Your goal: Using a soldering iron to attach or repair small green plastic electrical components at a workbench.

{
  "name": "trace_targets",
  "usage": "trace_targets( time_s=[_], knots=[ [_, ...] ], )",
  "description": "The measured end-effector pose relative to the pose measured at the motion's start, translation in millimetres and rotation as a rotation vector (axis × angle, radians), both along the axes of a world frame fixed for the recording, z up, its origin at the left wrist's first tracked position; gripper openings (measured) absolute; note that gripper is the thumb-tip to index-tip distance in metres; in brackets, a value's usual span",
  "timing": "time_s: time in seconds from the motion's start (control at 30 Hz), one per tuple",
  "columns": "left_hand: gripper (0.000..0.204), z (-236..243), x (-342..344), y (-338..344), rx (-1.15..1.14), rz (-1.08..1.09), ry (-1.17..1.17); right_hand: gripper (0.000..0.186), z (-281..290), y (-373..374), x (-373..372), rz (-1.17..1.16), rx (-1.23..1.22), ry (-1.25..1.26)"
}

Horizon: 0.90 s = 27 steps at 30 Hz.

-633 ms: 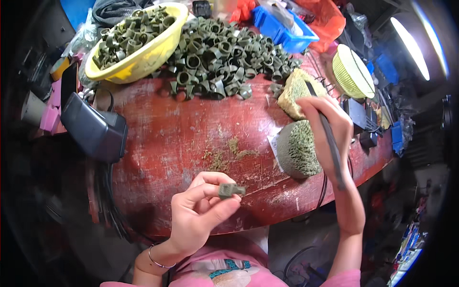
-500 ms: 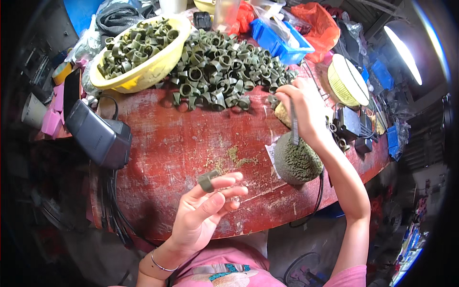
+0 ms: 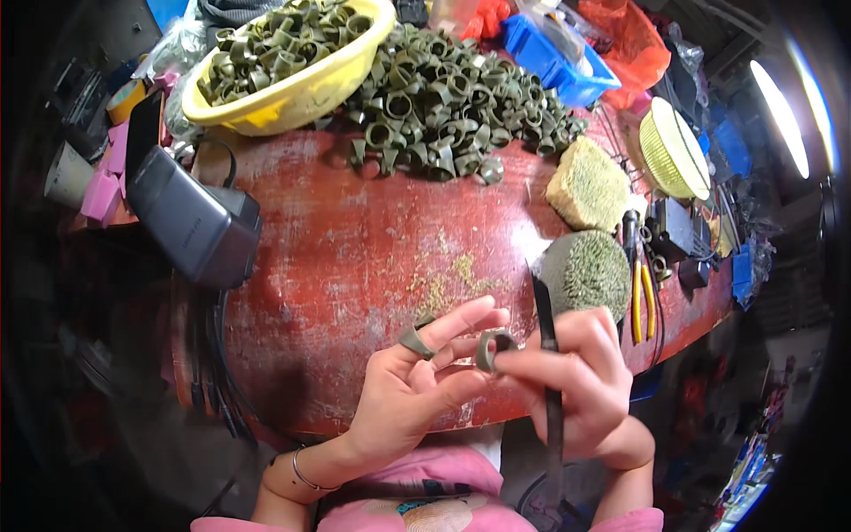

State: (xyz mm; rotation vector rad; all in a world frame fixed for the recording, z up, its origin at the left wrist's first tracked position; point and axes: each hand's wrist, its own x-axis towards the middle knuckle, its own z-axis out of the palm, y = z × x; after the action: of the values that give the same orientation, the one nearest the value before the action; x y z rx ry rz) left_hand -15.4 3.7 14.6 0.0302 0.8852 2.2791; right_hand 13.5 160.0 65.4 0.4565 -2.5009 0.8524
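My left hand (image 3: 417, 381) has its fingers apart. One dull green ring-shaped piece (image 3: 414, 340) sits around its index finger. My right hand (image 3: 581, 381) is closed, pinching a second green ring (image 3: 494, 351) close to the left fingertips; whether the left fingers touch it, I cannot tell. A long, slim dark tool with a pointed tip (image 3: 553, 403) is also in the right hand, running along the fingers. Just beyond that hand rests a rounded lump with a rough green, grainy face (image 3: 596, 273). Farther back sits a yellowish sponge-like block with green grains on it (image 3: 589, 186).
Many green rings lie in a heap (image 3: 461, 106) at the back, more in a yellow basin (image 3: 292, 102). On the left stands a dark boxy device (image 3: 191, 222). Pliers with yellow handles (image 3: 643, 297), a pale basket (image 3: 669, 151) and a blue tray (image 3: 567, 75) are right.
My right hand has come back from the heap's right end toward my left hand, now with a ring in its pinch. The left hand has moved slightly right and up; the view has shifted.
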Motion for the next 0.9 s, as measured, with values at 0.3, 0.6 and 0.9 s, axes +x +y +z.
trace_targets(
  time_s=[0.3, 0.6, 0.9],
  knots=[
    [0.041, 0, 5, -7, -0.016, -0.066, 0.314, 0.026, -7, 5, 61, -0.15, -0.636, -0.24],
    [0.035, 9, 17, -2, -0.16, 0.021, 0.374, 0.021, -18, 4, 65, 0.093, -0.846, -0.319],
    [0.035, 19, 20, 0, -0.17, -0.05, 0.344, 0.017, -28, 0, 61, 0.066, -0.793, -0.138]
  ],
)
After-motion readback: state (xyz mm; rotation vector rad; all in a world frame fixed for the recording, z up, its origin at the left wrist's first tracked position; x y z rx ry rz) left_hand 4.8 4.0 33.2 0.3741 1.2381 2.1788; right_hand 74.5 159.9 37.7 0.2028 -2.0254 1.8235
